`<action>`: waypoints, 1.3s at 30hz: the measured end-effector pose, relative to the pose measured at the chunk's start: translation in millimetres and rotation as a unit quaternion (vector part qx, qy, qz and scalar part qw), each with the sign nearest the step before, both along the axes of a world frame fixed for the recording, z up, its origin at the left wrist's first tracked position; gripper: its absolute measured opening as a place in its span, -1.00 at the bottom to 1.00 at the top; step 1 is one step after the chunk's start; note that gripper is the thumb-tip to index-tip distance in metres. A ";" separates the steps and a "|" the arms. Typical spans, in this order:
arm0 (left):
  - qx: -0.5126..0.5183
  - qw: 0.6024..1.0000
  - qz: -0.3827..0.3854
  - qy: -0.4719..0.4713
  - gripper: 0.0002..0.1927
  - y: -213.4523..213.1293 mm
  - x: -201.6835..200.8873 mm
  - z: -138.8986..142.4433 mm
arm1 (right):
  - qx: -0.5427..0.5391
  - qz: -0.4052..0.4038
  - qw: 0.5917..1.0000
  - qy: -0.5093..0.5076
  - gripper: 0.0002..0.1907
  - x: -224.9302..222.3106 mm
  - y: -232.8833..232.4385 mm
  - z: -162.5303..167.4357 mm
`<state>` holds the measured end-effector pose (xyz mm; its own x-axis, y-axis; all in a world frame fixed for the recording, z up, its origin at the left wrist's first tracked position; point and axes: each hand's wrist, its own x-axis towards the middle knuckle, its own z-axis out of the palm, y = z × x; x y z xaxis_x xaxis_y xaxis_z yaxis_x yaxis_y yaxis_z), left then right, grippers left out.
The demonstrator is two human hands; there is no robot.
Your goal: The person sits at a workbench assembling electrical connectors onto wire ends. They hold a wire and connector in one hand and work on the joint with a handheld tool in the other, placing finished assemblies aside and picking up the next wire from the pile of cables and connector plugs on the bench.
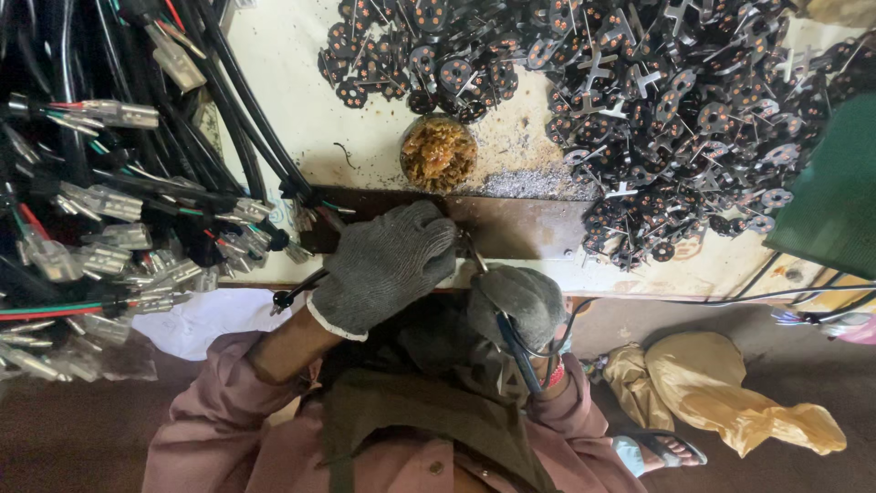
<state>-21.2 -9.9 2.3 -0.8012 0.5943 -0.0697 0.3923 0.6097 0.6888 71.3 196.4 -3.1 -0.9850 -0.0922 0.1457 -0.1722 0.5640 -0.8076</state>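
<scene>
Nearest, at lower centre: pink sleeves and a dark apron, both hands in grey knit gloves, close together but not touching. Left hand curled palm-down, closed over a thin black cable whose visible end pokes out toward lower left, long axis running lower left to upper right under the glove. Right hand fisted around a black cord looping down toward the wrist, a slim metal tip sticking up and slightly left from the fist; what kind of tool, cannot tell. Lower right: a crumpled yellow cloth bag on the floor beside a sandalled foot. Just beyond the hands: a dark brown plate lying across the pale bench. Above it, centre: a small round jar of amber-brown paste, grey filings beside it. Left side: a mass of black wires with clear-sleeved terminals. Upper right: a heap of small black discs with metal prongs. Right edge: a green box-like shape.
</scene>
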 end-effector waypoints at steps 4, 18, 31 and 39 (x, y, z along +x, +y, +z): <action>0.007 0.999 -0.009 -0.040 -0.81 -1.1 -1.4 1.1 | 0.021 0.035 0.999 -0.029 -0.77 4.7 4.2 -3.4; 0.032 0.996 0.081 0.006 -0.92 -24.5 -7.2 21.3 | -0.266 -0.190 0.938 -0.113 -0.59 19.4 4.0 14.8; 0.072 0.993 0.093 0.003 -0.93 -22.5 -6.7 13.0 | 0.195 -0.183 0.957 0.109 -0.73 -101.0 2.0 26.5; 0.068 0.994 0.081 -0.015 -0.90 -23.9 -6.1 10.8 | 0.029 -0.306 0.949 0.070 -0.59 -28.6 -22.4 25.1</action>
